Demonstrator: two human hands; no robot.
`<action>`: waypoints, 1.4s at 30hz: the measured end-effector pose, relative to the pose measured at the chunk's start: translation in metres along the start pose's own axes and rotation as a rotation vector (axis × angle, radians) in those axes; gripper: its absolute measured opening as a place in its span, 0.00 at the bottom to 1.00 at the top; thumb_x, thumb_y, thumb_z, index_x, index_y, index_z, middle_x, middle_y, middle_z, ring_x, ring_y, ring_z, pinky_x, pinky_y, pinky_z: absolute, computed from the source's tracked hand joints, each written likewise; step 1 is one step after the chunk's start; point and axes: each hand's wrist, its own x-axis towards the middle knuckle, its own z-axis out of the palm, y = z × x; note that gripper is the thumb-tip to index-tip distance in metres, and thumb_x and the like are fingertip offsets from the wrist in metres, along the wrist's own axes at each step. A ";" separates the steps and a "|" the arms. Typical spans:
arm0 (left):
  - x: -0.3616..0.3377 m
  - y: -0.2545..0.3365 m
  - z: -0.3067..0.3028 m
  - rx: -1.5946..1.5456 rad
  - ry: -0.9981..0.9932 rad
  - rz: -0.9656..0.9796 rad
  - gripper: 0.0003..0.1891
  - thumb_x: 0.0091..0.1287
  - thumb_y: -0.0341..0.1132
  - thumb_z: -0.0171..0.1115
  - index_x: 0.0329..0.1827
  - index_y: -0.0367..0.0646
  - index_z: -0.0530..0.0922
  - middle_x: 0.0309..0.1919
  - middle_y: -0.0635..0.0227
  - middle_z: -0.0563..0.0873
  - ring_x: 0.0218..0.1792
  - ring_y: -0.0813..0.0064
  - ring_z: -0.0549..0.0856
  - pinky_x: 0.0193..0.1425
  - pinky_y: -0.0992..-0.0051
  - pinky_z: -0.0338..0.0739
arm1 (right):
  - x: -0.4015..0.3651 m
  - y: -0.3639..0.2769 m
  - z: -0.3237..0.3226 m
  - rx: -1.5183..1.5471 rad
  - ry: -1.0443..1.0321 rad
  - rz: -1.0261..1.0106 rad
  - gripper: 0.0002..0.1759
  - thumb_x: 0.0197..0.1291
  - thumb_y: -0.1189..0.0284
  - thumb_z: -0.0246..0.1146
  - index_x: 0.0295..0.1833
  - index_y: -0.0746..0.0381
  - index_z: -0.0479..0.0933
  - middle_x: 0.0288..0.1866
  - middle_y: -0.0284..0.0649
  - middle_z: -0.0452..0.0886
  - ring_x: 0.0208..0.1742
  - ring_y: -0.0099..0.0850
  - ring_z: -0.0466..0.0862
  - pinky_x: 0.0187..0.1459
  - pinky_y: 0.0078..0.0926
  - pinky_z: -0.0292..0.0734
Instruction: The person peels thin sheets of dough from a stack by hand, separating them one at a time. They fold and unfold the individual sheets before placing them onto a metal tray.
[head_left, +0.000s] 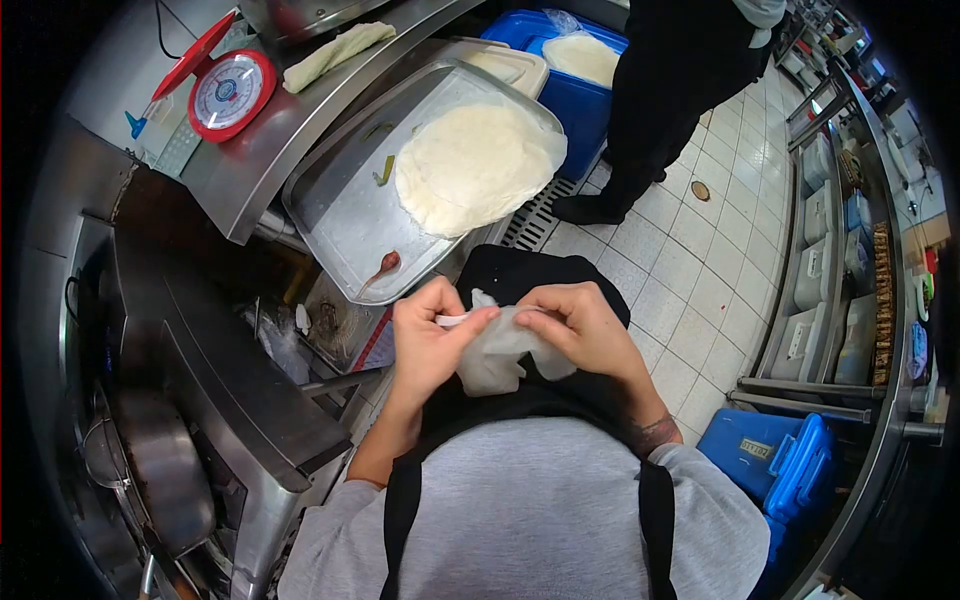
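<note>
A crumpled piece of thin, whitish see-through plastic hangs in front of my apron, its loose lower part uneven. My left hand pinches its upper edge between thumb and fingers, where a white strip shows. On the other side, my right hand pinches the same edge, thumb on top. Whether it is a bag or a glove I cannot tell. Just beyond my hands is a metal tray bearing a large flat mass of pale dough. A small reddish-brown spoon-shaped thing and a green strip lie on the tray.
A red dial scale and a rolled pale cloth sit on the steel counter. Past the tray stands a blue bin, beside a person in black trousers. Steel shelving and a blue box are at right.
</note>
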 end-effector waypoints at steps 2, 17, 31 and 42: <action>0.004 -0.001 -0.010 0.014 0.110 0.038 0.21 0.54 0.26 0.75 0.18 0.43 0.66 0.16 0.81 0.69 0.21 0.91 0.64 0.23 0.84 0.56 | -0.003 0.007 -0.005 0.006 0.073 -0.004 0.10 0.62 0.70 0.61 0.37 0.67 0.80 0.25 0.43 0.80 0.25 0.27 0.79 0.30 0.24 0.73; 0.016 -0.020 -0.091 -0.224 0.658 0.103 0.19 0.65 0.24 0.65 0.21 0.47 0.63 0.20 0.82 0.67 0.23 0.91 0.63 0.28 0.86 0.58 | -0.029 0.049 -0.061 0.219 0.470 0.131 0.12 0.68 0.68 0.58 0.34 0.64 0.74 0.24 0.25 0.71 0.27 0.13 0.67 0.29 0.15 0.62; 0.011 -0.021 -0.079 -0.107 0.407 -0.003 0.17 0.63 0.24 0.67 0.24 0.46 0.66 0.21 0.82 0.72 0.23 0.93 0.66 0.28 0.87 0.59 | -0.028 0.060 -0.087 -0.037 0.678 0.171 0.13 0.69 0.69 0.56 0.32 0.65 0.72 0.24 0.28 0.71 0.29 0.15 0.67 0.31 0.17 0.64; -0.001 -0.038 -0.068 -0.150 0.288 -0.127 0.17 0.62 0.26 0.68 0.23 0.47 0.65 0.19 0.83 0.72 0.21 0.94 0.65 0.25 0.86 0.57 | 0.087 -0.006 -0.040 -0.016 0.087 -0.076 0.11 0.68 0.69 0.55 0.35 0.65 0.72 0.25 0.31 0.71 0.29 0.19 0.69 0.32 0.21 0.67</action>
